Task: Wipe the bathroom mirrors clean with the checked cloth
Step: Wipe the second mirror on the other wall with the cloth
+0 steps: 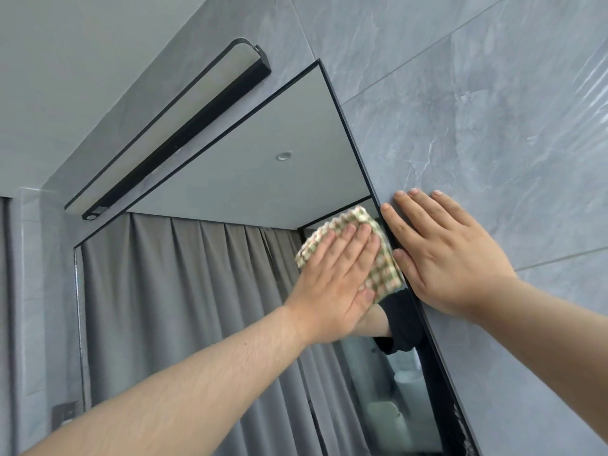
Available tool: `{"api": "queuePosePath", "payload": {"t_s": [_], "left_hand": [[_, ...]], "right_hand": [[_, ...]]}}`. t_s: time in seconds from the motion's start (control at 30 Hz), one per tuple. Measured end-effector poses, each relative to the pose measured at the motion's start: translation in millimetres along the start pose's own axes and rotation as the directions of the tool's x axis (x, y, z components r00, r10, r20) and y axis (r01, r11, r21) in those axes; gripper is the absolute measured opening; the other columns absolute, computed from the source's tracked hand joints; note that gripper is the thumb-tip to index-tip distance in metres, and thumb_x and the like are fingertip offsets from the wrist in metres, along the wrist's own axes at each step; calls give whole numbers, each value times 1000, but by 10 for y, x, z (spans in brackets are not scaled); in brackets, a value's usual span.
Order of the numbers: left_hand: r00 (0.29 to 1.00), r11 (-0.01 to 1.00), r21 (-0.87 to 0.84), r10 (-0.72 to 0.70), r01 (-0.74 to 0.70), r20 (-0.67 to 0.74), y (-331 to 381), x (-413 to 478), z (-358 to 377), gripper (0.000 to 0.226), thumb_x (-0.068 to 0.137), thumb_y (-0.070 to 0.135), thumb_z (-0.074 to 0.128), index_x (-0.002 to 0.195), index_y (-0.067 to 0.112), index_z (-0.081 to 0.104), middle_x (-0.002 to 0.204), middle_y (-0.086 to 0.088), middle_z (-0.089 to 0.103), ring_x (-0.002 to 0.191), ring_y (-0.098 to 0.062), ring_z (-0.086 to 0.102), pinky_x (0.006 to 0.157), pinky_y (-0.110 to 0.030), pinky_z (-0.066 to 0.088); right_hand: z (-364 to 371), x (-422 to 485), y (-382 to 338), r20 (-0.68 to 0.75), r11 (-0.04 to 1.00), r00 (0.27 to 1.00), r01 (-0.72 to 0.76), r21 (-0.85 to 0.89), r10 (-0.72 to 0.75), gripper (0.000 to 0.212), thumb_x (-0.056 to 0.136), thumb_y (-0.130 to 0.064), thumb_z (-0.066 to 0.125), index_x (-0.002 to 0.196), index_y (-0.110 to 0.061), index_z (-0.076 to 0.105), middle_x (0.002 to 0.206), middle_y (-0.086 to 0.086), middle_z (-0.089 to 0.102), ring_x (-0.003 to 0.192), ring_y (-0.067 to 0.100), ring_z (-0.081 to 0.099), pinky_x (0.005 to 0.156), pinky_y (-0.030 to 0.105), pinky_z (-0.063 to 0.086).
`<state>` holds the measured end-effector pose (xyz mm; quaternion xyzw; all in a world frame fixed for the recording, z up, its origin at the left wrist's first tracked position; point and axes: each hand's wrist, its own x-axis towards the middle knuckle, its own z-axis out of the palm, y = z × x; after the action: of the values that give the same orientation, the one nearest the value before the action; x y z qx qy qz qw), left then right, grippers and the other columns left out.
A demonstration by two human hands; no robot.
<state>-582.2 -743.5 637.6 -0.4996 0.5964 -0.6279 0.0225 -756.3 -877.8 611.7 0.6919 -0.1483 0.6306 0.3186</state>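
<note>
Soft, even daylight fills the frame, bright without harsh shadows. Glare streaks the glossy grey wall tiles point(493, 110) at the far right edge. Wide-angle distortion tilts and bends straight lines, strongest toward the corners. The centre is sharp; the reflection in the mirror point(263, 133) at lower right looks hazy and blurred.

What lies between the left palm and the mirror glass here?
In the head view, the folded checked cloth lies between the left hand and the mirror, pressed flat by straight fingers close to the black frame edge.
</note>
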Motion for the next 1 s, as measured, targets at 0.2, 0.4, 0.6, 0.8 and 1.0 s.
{"api": "queuePosePath", "payload": {"t_s": [0.2,0.4,0.6,0.8,1.0], "left_hand": [[965,963,72,255,-259,70,483,-642,190,75,101,44,23,157,7,-11,165,-12,-15,153,-29,-6,124,-44,-5],[935,930,108,341,-350,97,280,-490,123,64,104,41,11,158,11,-5,163,-8,5,152,-26,9,125,-41,1],[986,987,-31,-158,160,41,-447,485,-171,66,101,40,13,158,10,1,166,-9,-3,154,-21,-6,125,-40,-2],[839,828,-155,-544,539,11,-1309,1180,-359,61,105,34,15,158,11,-7,166,-6,-12,152,-15,-13,124,-35,-7],[812,800,-177,-583,573,-8,-1426,1182,-372,61,106,31,19,158,11,-7,167,-5,-12,152,-13,-12,124,-34,-9]], "right_hand": [[-24,9,1,13,1000,1000,-14,0,14,59,97,-34,33,146,-3,44,148,22,46,138,39,42,118,51,26],[-28,9,-14,26,1000,1000,-10,-9,10,59,97,-34,33,146,-3,44,148,22,46,138,40,41,119,51,25],[-26,6,-18,3,1000,1000,-9,-16,9,58,98,-34,33,146,-2,45,147,23,46,138,40,42,118,51,26],[-7,2,-13,7,1000,1000,-6,-30,6,59,97,-33,34,147,-3,42,148,23,45,139,41,41,119,52,25],[-3,-1,-20,19,999,1000,-6,-36,6,59,98,-34,32,149,-6,40,149,24,43,139,41,39,119,52,23]]}}
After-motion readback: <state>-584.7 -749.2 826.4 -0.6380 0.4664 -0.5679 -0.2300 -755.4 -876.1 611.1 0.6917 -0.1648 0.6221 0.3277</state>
